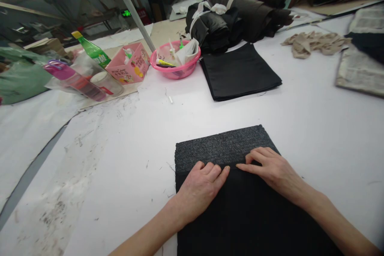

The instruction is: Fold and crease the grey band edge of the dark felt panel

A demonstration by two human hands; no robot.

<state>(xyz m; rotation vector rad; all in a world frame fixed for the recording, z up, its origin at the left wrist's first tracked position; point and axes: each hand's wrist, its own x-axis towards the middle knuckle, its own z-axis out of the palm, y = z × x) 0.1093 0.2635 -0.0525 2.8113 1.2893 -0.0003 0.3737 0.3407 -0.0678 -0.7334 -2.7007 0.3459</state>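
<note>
A smooth, matte black cloth point(234, 212) is laid flat on the near side of the black stack point(240, 74), its visible length running roughly toward that stack, with a rough-edged, speckled grey strip point(216, 148) across its stack-side end. Where the two meet, contact is made equally by left hand point(201, 187) and right hand point(277, 171), fingers curled — whether fabric is pinched or merely pressed cannot be told.

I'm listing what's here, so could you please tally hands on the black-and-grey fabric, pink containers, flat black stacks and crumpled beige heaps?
Hands on black-and-grey fabric: 2 (left hand, right hand)
Pink containers: 2 (round pink plastic basin, pink printed box)
Flat black stack: 1
Crumpled beige cloth heap: 1
Total: 6
</note>
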